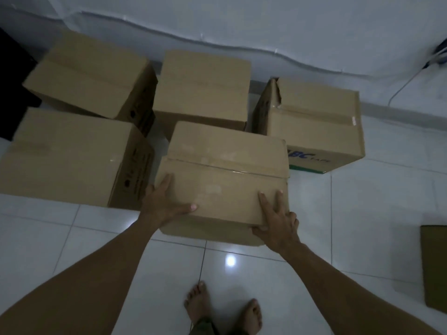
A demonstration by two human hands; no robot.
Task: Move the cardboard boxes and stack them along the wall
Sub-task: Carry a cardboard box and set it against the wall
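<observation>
- Now, your left fingers [167, 183] lie along the top left edge of the near box [225, 170], with the thumb spread over its lid.
- Your right fingers [266, 201] lie flat on the lid by the right corner, and the thumb pinches the front face below.
- So your left hand [167, 201] and right hand [278, 221] clasp the box's two near corners.
- Whether that taped box rests on the tiled floor [362, 213] or is just lifted, you cannot tell.
- It is just beside the left box [70, 153] and in front of the middle box [203, 88].
- The far-left box [92, 73] and the printed box [314, 122] flank the middle one, near the wall [266, 20].
- A flat cardboard piece [434, 264] lies well apart at the right.
</observation>
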